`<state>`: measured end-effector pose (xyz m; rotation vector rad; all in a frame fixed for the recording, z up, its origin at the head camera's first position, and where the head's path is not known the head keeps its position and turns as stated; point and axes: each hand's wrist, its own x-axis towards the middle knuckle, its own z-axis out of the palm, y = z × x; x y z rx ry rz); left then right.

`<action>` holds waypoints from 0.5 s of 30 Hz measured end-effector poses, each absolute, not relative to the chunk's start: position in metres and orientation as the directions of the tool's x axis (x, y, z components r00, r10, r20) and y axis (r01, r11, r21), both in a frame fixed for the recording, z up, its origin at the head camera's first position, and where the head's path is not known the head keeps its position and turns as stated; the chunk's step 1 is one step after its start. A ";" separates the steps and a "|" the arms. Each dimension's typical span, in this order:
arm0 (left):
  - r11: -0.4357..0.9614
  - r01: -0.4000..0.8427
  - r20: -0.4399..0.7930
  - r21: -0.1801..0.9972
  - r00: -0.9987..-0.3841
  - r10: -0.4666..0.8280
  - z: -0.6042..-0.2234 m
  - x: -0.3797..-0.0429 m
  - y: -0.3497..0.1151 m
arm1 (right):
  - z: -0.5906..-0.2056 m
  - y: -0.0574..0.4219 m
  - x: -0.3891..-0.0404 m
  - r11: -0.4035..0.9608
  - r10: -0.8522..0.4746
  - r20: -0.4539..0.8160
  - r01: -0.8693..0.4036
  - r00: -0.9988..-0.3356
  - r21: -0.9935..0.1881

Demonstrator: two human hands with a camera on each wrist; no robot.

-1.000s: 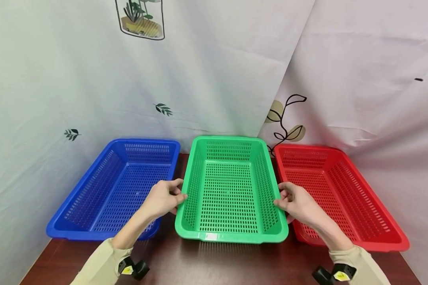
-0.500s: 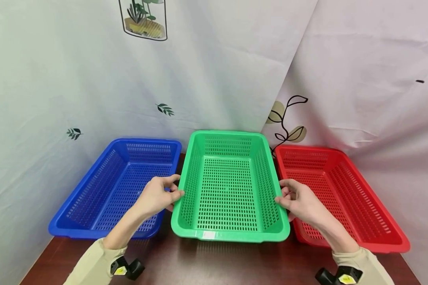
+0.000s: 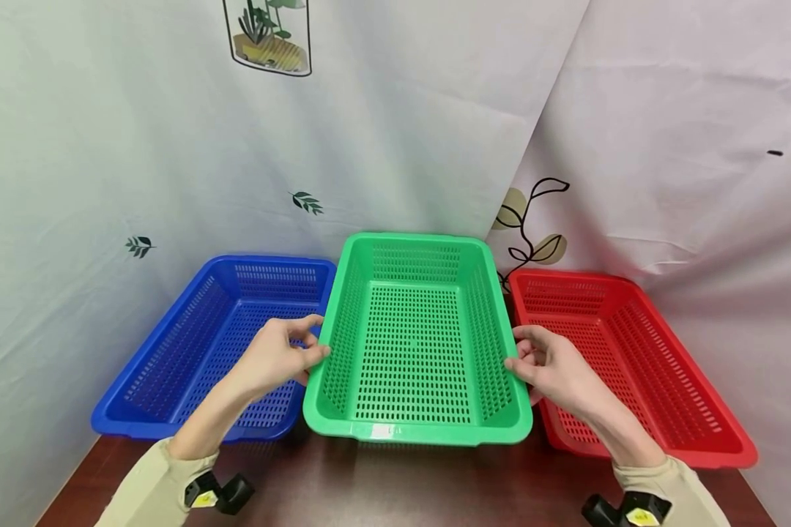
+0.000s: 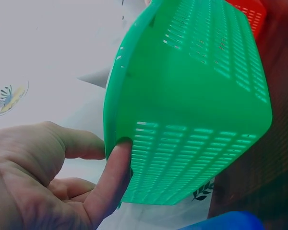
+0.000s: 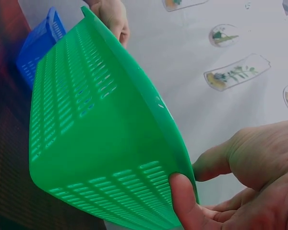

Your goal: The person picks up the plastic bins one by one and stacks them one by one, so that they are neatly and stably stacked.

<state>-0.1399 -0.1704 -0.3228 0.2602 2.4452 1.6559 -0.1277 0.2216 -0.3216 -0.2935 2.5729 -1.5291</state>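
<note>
Between both hands is a green perforated plastic basket (image 3: 414,344), with nothing in it. My left hand (image 3: 278,356) pinches its left rim, thumb on top and fingers below, as the left wrist view also shows around the rim (image 4: 114,105). On the opposite side my right hand (image 3: 554,366) grips the right rim the same way; in the right wrist view a fingertip presses under the rim (image 5: 158,108). The basket looks raised off the table and tilted, its near edge toward me. Its underside is hidden in the head view.
A blue basket (image 3: 171,351) stands on the left, partly behind my left forearm. To the right stands a red basket (image 3: 672,366), partly behind my right hand. All are over a dark brown table (image 3: 395,483). A white printed cloth (image 3: 395,132) hangs behind.
The green basket has come up and shifted slightly left, appearing larger. Both hands keep their grip on its rims; the left hand has moved left with it. The blue and red baskets stay put.
</note>
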 end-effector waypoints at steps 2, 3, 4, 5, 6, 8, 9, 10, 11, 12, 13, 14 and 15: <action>0.353 0.052 -0.040 0.934 -0.968 0.248 -0.321 -0.140 -0.174 | -0.319 0.219 -0.128 0.461 -0.237 -0.005 -0.108 -0.971 -0.881; 0.352 0.056 -0.037 0.934 -0.967 0.252 -0.320 -0.141 -0.175 | -0.318 0.218 -0.128 0.457 -0.239 -0.001 -0.112 -0.971 -0.882; 0.351 0.061 -0.033 0.934 -0.966 0.255 -0.319 -0.141 -0.177 | -0.316 0.217 -0.129 0.454 -0.241 0.003 -0.115 -0.971 -0.884; 0.347 0.065 -0.031 0.936 -0.965 0.262 -0.318 -0.141 -0.179 | -0.315 0.215 -0.129 0.448 -0.243 0.006 -0.118 -0.970 -0.886; 0.350 0.067 -0.030 0.934 -0.964 0.265 -0.317 -0.141 -0.181 | -0.314 0.214 -0.130 0.446 -0.244 0.010 -0.122 -0.970 -0.887; 0.354 0.067 -0.032 0.933 -0.963 0.267 -0.315 -0.141 -0.184 | -0.312 0.211 -0.130 0.440 -0.247 0.017 -0.128 -0.969 -0.889; 0.356 0.067 -0.034 0.932 -0.962 0.269 -0.314 -0.140 -0.186 | -0.311 0.209 -0.131 0.435 -0.249 0.019 -0.130 -0.968 -0.891; 0.356 0.065 -0.037 0.932 -0.962 0.271 -0.313 -0.140 -0.188 | -0.311 0.208 -0.131 0.431 -0.251 0.021 -0.131 -0.968 -0.893; 0.356 0.060 -0.041 0.933 -0.962 0.270 -0.313 -0.139 -0.191 | -0.310 0.206 -0.131 0.425 -0.254 0.022 -0.132 -0.967 -0.895; 0.357 0.058 -0.043 0.932 -0.963 0.268 -0.312 -0.139 -0.193 | -0.310 0.204 -0.131 0.419 -0.257 0.023 -0.133 -0.966 -0.898; 0.356 0.053 -0.047 0.933 -0.962 0.268 -0.310 -0.139 -0.195 | -0.310 0.203 -0.131 0.410 -0.261 0.023 -0.133 -0.965 -0.902; 0.356 0.049 -0.051 0.933 -0.962 0.267 -0.310 -0.139 -0.198 | -0.309 0.201 -0.131 0.402 -0.265 0.023 -0.132 -0.964 -0.906; 0.352 0.045 -0.055 0.935 -0.962 0.268 -0.309 -0.138 -0.200 | -0.309 0.199 -0.131 0.394 -0.267 0.025 -0.133 -0.963 -0.910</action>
